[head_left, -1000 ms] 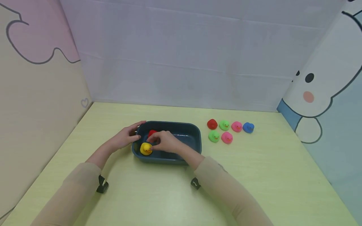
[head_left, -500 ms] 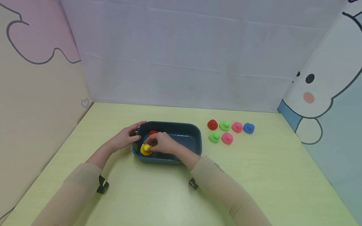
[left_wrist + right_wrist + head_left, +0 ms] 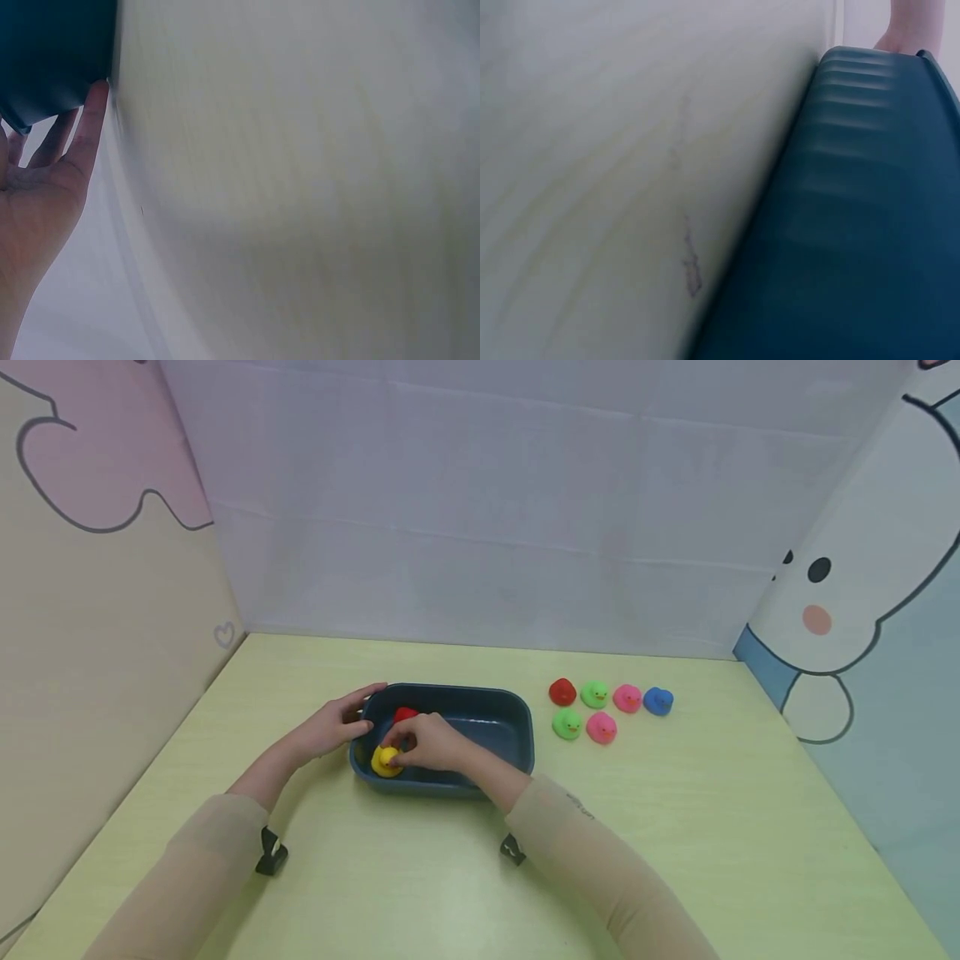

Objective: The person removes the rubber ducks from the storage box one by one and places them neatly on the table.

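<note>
Pinching hand: the right hand (image 3: 433, 745) reaches over the tray with thumb and forefinger narrowed on the head of the yellow duck (image 3: 386, 762); the right wrist view shows no fingers of this hand on the duck, only the tray's outer side.
Yellow duck: sits inside the tray at its near left corner, left of the right palm and slightly toward the person; its head is partly covered by the fingertips, so which way the body's long axis points I cannot tell.
Nearer hand: the right, touching the duck; the left is near too, but with the tray's left wall between.
Steadying hand: the left hand (image 3: 332, 727) holds the tray's left end, thumb over the rim, fingers against the outside wall.
Tray: the dark blue tray (image 3: 491, 731) stands on the table (image 3: 450, 885) left of its middle, long axis running left to right.
Red duck: the red shape (image 3: 405, 714) lies in the tray behind the right hand, mostly hidden.
Loose ducks: right of the tray, toward the table's far edge, a row holds one red (image 3: 562, 692), one green (image 3: 596, 694), one pink (image 3: 627, 697) and one blue (image 3: 659, 700); just nearer sit another green (image 3: 567, 723) and another pink (image 3: 602, 727).
</note>
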The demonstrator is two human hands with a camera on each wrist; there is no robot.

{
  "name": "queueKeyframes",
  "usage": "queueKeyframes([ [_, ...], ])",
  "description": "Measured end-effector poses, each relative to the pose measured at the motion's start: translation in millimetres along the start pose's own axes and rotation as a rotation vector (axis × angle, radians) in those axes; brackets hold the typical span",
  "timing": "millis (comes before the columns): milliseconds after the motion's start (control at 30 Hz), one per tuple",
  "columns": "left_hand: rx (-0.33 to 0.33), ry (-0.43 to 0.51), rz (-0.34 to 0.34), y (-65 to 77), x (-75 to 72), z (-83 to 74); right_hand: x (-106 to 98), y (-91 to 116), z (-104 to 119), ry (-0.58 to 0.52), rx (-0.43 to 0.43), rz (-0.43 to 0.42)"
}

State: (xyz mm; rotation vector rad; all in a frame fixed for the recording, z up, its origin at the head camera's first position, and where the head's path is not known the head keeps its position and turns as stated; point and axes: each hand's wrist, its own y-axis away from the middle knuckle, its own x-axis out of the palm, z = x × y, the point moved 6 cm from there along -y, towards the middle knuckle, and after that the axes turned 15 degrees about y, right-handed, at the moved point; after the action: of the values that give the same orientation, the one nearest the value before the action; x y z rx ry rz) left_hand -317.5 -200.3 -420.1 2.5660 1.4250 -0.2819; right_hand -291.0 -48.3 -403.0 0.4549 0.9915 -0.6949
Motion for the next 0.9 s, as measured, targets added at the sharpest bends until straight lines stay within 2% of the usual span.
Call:
queueKeyframes([
  [333,-0.01,0.001,-0.009,0.3,0.0,2.1,-17,11,3,0.005,-0.001,-0.003],
  [900,-0.02,-0.021,-0.022,-1.0,-0.8,1.5,-48,34,-2,0.103,-0.029,-0.036],
])
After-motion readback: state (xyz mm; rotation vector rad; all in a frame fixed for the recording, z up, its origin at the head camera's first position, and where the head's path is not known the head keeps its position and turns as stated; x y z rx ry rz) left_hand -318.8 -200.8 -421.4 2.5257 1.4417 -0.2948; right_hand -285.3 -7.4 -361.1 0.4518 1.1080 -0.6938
